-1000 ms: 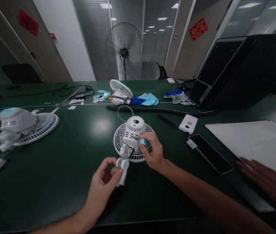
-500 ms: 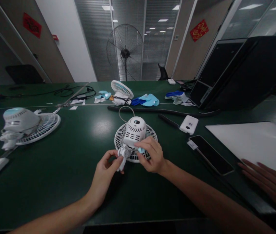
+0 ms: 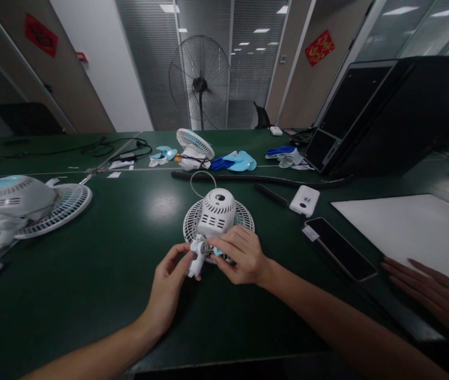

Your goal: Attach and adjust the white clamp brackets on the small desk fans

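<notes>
A small white fan (image 3: 217,208) lies on its round grille in front of me, with its motor housing up. My left hand (image 3: 172,272) pinches the white plastic bracket (image 3: 195,262) at the fan's near side. In the fingers of my right hand (image 3: 244,257) is a light-blue knob (image 3: 217,251) with a thin metal shank that points left to the bracket. The shank's end is at the bracket; whether it sits in a hole I cannot tell. My right fingers partly cover the knob and the grille.
Another white fan (image 3: 26,203) lies at the left, and a third (image 3: 195,150) stands behind. A phone (image 3: 341,248), a white device (image 3: 304,200), a white sheet (image 3: 410,227) and another person's hand (image 3: 430,290) are at the right. A black tube (image 3: 248,179) crosses behind.
My right hand has brought the blue knob leftward, closer to the bracket. My left hand keeps hold of the bracket. The whole view has shifted slightly.
</notes>
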`<state>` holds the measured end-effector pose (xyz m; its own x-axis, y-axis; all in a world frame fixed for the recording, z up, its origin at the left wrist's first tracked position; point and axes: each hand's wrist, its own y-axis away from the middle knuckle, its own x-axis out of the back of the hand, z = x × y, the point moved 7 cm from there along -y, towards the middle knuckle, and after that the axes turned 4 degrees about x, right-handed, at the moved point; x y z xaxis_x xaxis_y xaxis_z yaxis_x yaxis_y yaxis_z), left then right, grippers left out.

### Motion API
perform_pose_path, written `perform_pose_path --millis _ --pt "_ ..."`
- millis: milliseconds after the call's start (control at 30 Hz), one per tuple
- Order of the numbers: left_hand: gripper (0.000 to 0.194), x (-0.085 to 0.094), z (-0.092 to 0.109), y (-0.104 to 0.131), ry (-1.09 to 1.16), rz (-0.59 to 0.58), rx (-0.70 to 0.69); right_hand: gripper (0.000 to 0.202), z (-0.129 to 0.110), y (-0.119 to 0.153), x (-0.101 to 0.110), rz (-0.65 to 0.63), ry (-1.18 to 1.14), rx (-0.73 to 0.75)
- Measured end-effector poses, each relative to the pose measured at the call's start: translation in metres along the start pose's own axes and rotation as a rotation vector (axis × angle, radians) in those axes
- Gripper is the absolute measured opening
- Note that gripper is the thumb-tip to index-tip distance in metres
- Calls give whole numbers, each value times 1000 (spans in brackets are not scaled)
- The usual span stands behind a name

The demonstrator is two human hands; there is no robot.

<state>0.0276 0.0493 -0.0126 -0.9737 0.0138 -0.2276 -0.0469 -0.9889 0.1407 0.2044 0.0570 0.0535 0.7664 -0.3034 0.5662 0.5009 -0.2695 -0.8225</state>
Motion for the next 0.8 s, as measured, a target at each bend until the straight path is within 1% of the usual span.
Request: perform_pose_path --millis 167,300,400,467,533,667,733,800 --pt "26 2 -3 0 47 -6 16 41 -4 -1 1 32 27 -30" --pt "27 3 -5 1 44 -7 16 38 -6 -1 1 61 30 -51" --pt "27 2 -5 0 40 -18 17 37 -9 0 -5 -4 55 -27" --pt "28 2 -5 0 44 -12 13 40 -11 -1 -9 -52 98 -9" --pt "29 4 -4 -1 36 3 1 42 -12 -3 -10 -74 150 -6" --pt "39 7 -4 -1 14 28 4 45 -13 -6 -12 -153 235 25" --pt "40 8 -3 -1 -8 36 4 44 -15 -6 -14 -198 238 49" --pt "37 8 -3 -1 -36 37 -2 43 -17 -6 -15 -199 200 62"
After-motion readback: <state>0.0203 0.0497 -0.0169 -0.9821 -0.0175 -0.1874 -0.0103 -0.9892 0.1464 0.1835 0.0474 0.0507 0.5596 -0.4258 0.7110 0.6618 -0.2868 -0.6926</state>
